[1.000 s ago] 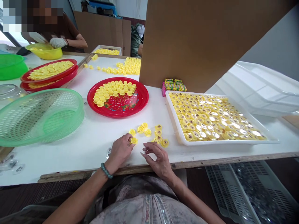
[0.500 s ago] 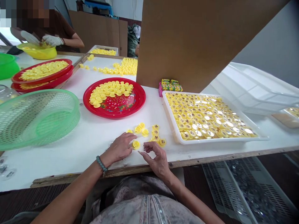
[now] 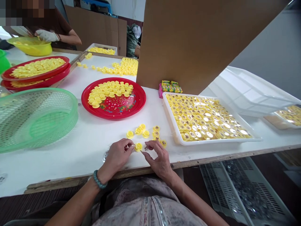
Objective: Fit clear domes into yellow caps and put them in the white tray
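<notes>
White board covers the bench (image 3: 77, 144), which ends in a bare wooden edge just before the person's lap. At that near edge the left hand (image 3: 117, 156) rests on the board with its fingers curled, thumb and forefinger pinched on a small yellow cap (image 3: 138, 146). The right hand (image 3: 158, 158) sits just beside it, fingers bent and fingertips gathered at the same cap from the other side, with a tiny piece that looks pinched between them; it is too small to tell what it is. Just beyond the hands lies a loose cluster of yellow caps (image 3: 145, 131), some with a printed face up, lying free on the board. Farther back stands a red plate (image 3: 138, 100) with more caps spread over its far half. To the right, near the cluster, a white tray (image 3: 175, 138) is filled edge to edge with caps in rows, many shining. A tall cardboard sheet (image 3: 192, 40) stands upright behind the tray and blocks the view past it; small bright packets (image 3: 169, 87) sit at its foot. To the left lies a green mesh basket (image 3: 35, 119), and behind it stacked red plates (image 3: 35, 72) heaped with caps. At the far left corner another person's gloved hand (image 3: 46, 35) reaches into a yellow bowl (image 3: 31, 47).
</notes>
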Motion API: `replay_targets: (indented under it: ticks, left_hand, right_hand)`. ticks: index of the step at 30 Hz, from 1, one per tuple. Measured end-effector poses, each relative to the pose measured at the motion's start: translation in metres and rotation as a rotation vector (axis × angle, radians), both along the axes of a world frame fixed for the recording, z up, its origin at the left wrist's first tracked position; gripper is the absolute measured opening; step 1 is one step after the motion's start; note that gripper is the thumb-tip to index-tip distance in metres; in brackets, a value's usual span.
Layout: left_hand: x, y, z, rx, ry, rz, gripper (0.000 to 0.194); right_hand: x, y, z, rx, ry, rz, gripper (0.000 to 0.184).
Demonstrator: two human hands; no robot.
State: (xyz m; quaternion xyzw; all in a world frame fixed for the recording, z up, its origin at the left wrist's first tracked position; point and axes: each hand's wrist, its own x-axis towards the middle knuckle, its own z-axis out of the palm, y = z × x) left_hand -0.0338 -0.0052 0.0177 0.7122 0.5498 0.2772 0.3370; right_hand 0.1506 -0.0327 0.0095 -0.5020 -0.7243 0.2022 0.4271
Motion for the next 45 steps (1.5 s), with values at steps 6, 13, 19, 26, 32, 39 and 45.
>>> replay_targets:
  ticks: [6, 13, 19, 26, 32, 39, 45]
  left_hand:
    - [0.005, -0.005, 0.006, -0.263, -0.428, -0.029, 0.023]
    - [0.005, -0.005, -0.006, -0.3, -0.511, 0.017, 0.018]
    - [0.003, -0.007, -0.005, -0.39, -0.655, 0.041, 0.021]
    - [0.006, -0.01, 0.001, -0.44, -0.753, 0.101, 0.022]
    - [0.01, -0.014, -0.003, -0.429, -0.764, 0.061, 0.019]
    - [0.013, -0.013, -0.007, -0.399, -0.584, -0.006, 0.018]
    - [0.013, -0.017, 0.001, -0.551, -0.742, 0.035, 0.025]
  right_hand:
    - [-0.004, 0.0, 0.003, 0.03, -0.092, 0.025, 0.037]
    - [-0.008, -0.003, 0.005, -0.022, 0.011, 0.042, 0.053]
    - [-0.011, -0.003, 0.009, -0.156, 0.266, 0.064, 0.055]
    - [-0.011, -0.004, 0.011, -0.33, 0.429, 0.053, 0.042]
    - [-0.013, 0.004, 0.018, -0.493, 0.711, 0.068, 0.026]
    - [-0.008, 0.013, 0.023, -0.294, 0.244, 0.16, 0.019]
    - [-0.001, -0.002, 0.018, -0.114, -0.048, 0.122, 0.037]
